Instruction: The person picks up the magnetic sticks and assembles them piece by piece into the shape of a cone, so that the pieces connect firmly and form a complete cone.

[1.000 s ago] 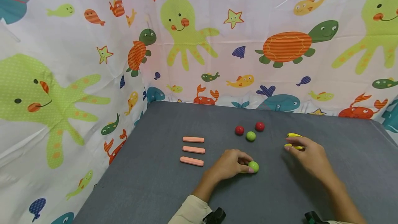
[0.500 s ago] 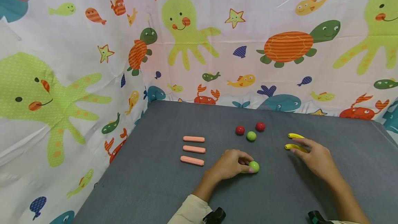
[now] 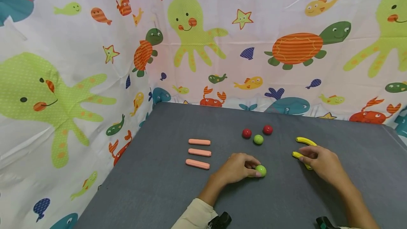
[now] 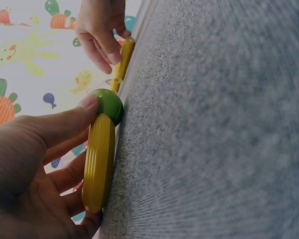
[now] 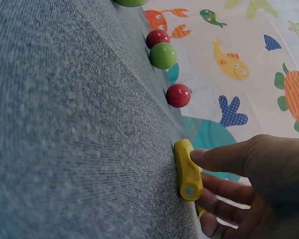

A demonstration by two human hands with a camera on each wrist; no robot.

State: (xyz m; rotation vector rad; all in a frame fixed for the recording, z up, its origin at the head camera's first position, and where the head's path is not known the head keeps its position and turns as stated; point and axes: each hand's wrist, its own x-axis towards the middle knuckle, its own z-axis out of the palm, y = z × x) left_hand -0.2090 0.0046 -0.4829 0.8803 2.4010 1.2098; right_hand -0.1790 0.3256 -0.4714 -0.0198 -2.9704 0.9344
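My left hand pinches a green ball and a banana — my right hand grips another banana.

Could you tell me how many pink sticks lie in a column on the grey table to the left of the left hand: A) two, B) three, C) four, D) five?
B: three pink sticks lie stacked in a column on the grey table, left of the left hand.

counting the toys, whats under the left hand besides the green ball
A yellow banana piece lies under the left hand, beside the green ball. The head view hides it; anything deeper under the palm is covered.
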